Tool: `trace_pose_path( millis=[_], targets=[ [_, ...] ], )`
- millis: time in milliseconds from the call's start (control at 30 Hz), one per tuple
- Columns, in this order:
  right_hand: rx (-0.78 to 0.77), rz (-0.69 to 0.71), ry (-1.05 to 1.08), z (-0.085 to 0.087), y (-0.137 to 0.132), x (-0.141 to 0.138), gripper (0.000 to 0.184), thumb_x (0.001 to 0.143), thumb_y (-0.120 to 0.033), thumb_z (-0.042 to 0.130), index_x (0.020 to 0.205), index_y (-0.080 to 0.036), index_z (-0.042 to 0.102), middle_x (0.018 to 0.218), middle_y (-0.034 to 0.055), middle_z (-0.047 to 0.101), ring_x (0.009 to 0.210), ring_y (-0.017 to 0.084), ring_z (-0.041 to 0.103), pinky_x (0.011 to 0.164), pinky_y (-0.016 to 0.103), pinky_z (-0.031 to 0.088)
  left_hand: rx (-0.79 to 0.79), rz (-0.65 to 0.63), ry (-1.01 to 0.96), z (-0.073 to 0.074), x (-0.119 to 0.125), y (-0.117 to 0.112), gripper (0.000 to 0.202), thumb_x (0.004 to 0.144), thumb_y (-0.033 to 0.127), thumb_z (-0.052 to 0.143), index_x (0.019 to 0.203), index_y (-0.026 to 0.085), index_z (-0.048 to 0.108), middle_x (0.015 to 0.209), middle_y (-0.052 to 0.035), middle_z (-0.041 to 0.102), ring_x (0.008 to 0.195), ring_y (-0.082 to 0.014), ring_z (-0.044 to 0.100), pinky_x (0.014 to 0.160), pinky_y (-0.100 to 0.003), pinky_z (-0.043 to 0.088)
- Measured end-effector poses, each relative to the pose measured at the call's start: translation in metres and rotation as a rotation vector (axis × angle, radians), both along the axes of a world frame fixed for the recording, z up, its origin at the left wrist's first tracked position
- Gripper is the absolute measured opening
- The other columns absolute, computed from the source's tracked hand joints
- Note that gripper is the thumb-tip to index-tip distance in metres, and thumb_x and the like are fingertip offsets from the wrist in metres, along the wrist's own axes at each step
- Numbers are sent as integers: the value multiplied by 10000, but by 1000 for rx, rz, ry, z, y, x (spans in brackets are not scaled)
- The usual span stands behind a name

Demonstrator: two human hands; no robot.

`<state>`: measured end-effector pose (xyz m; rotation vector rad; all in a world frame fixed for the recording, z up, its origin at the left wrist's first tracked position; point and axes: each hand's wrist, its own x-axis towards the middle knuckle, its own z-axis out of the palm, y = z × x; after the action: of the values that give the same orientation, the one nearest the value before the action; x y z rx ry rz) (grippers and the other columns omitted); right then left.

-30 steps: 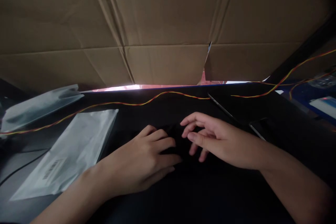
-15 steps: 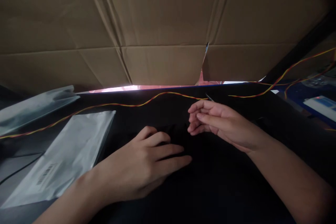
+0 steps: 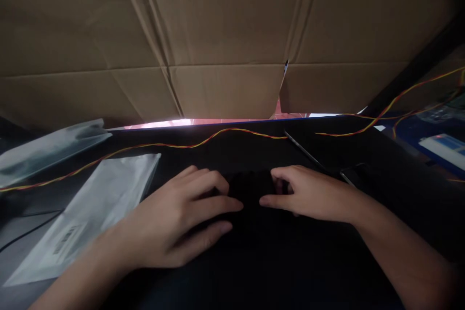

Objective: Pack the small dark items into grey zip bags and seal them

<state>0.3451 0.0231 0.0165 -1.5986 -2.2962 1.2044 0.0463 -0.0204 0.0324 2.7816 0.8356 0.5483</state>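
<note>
My left hand [image 3: 189, 218] is low over the black surface, palm down, fingers bent and thumb apart from the index finger. Facing it from the right is my right hand [image 3: 305, 191], its thumb and index finger apart and the other fingers curled beneath. Between the two hands lies a dark patch [image 3: 250, 189], too black against the surface for its kind to show. Beyond my right hand lies a thin grey rod-like thing [image 3: 305, 147]. Close to the right wrist is a dark flat thing with a shiny edge [image 3: 348, 178].
A clear plastic bag with a barcode label [image 3: 90, 203] lies left of my left arm, and another plastic bag [image 3: 54, 150] behind it. Twisted red-yellow wire [image 3: 196, 146] runs across the back. A cardboard sheet [image 3: 225, 24] stands behind. A white-blue box [image 3: 445, 147] is far right.
My right hand has come down and turned palm-down, uncovering the grey rod-like thing and the shiny edge. My left hand has shifted slightly left, and its thumb now shows apart.
</note>
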Motion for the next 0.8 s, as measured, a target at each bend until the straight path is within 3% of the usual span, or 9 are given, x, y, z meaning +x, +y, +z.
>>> trace_pose_path(
  millis=[100,200,333,433,533,633,700,800],
  targets=[
    [58,-56,159,-4,-2,-4,247,949,-463,754,1057,-244,712,922,46,771,768,210,709,604,303,490,69,86,-114,4,-6,4,280,1036,138,592,1253,269,713,1068,-22,645,945,-167,642,821,-288,521],
    [92,-87,264,-6,1,-3,264,928,-368,769,1148,-249,686,1010,60,769,870,237,729,724,346,567,74,178,-193,5,-12,7,272,1038,138,589,1246,279,693,1076,-8,654,967,-157,655,843,-278,528],
    [193,-135,178,2,9,14,392,882,-335,793,1225,-262,619,1074,68,751,930,253,728,781,368,586,64,299,-224,1,-14,10,318,1053,208,583,1361,279,624,991,7,651,832,-149,635,758,-288,512],
    [346,-142,9,12,7,21,454,892,-399,786,1274,-279,572,1084,78,735,895,271,728,695,359,558,50,355,-211,-3,-12,11,333,1063,237,566,1392,266,609,936,15,653,760,-138,609,701,-274,496],
    [615,-119,-130,20,-6,2,383,899,-375,784,1215,-275,591,1027,100,704,755,269,696,572,346,459,16,393,-193,-5,-11,12,312,1064,245,568,1369,256,631,977,9,689,748,-126,606,698,-262,491],
    [858,-76,-121,27,-24,-45,269,886,-282,801,1078,-242,617,972,119,666,617,206,609,506,334,362,1,422,-228,-7,-11,15,287,1059,268,579,1334,241,656,955,12,698,714,-118,594,678,-258,480],
    [841,-65,-20,34,-33,-77,322,902,-400,823,1069,-211,622,976,135,667,625,207,621,491,332,381,-29,445,-285,-7,-12,16,270,1064,283,573,1311,225,665,850,30,668,657,-115,566,626,-251,456],
    [445,105,228,46,-32,-98,265,1083,-463,574,1094,-210,651,1081,130,722,817,250,723,581,342,533,-79,480,-394,-6,-16,18,258,1076,296,555,1294,203,657,803,34,672,674,-126,596,639,-254,466]
  ],
)
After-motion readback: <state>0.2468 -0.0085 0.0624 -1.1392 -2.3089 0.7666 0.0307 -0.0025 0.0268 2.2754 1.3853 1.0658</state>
